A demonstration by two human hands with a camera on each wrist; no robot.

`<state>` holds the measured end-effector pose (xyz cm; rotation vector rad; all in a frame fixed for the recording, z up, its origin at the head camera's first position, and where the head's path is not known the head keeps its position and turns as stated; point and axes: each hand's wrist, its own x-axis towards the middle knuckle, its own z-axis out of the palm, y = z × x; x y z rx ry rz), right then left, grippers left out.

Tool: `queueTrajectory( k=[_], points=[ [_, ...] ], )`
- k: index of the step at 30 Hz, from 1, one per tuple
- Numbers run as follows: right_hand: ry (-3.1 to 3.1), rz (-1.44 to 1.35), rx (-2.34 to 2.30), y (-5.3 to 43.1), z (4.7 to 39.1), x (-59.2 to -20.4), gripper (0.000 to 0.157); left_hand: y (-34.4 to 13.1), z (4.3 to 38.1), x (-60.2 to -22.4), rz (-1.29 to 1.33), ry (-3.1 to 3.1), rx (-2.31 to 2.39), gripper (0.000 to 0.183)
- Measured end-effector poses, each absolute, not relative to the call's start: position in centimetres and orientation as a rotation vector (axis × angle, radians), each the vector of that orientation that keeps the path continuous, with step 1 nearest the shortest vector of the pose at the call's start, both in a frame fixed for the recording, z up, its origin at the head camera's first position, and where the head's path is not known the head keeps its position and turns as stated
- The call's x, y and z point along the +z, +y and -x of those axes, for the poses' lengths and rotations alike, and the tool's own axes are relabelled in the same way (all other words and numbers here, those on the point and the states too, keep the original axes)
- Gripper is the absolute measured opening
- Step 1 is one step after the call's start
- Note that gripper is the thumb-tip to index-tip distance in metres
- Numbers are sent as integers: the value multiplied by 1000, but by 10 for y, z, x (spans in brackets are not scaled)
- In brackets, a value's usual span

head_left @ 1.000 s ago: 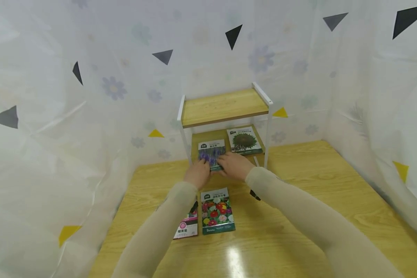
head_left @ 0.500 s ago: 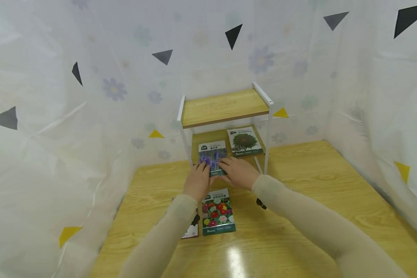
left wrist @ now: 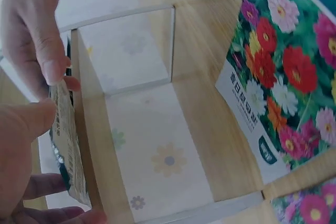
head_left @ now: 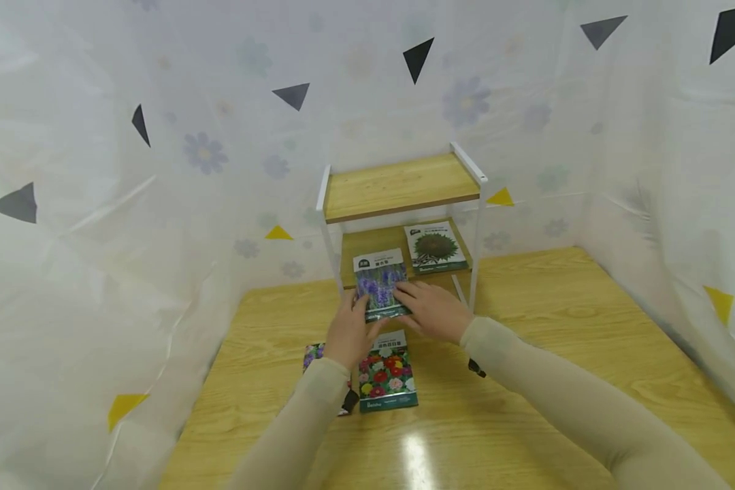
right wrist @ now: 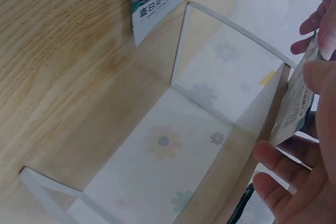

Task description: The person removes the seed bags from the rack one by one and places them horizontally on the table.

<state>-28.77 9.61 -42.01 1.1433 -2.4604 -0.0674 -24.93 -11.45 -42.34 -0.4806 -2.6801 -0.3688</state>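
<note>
Both hands hold a seed packet (head_left: 381, 284) with purple flowers on its front, at the front edge of the rack's lower shelf. My left hand (head_left: 348, 332) grips its left lower corner, thumb on the front. From the other side my right hand (head_left: 436, 312) grips the right lower edge. The left wrist view shows the packet (left wrist: 67, 142) edge-on, with fingers beneath it. In the right wrist view, the packet (right wrist: 295, 103) tilts between both hands. A zinnia seed packet (head_left: 387, 378) lies on the table below the hands.
A small rack (head_left: 404, 185) with white side frames and wooden shelves stands at the back of the wooden table (head_left: 527, 354). A sunflower seed packet (head_left: 436, 246) lies at the right of its lower shelf. Another packet (head_left: 314, 354) lies partly hidden behind the left forearm.
Both hands have drawn the purple-flower packet toward me, from farther in on the lower shelf to its front edge. The other packets stay in place.
</note>
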Motion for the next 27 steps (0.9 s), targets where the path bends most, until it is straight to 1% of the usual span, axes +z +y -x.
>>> queueTrajectory(
  k=[3, 7, 16, 27],
  points=[
    [-2417, -1156, -42, 99, 288, -424, 58, -115, 246, -426, 411, -2752, -517, 74],
    [-2364, -1172, -3, 102, 288, -429, 58, -115, 244, -431, 357, -2788, -623, 77],
    [-2291, -1227, 18, 111, 287, -442, 59, -116, 232, -437, 362, -2702, -616, 71],
    [-2238, -1314, 156, 121, 275, -448, 58, -115, 210, -442, 415, -2553, -616, 68]
  ],
)
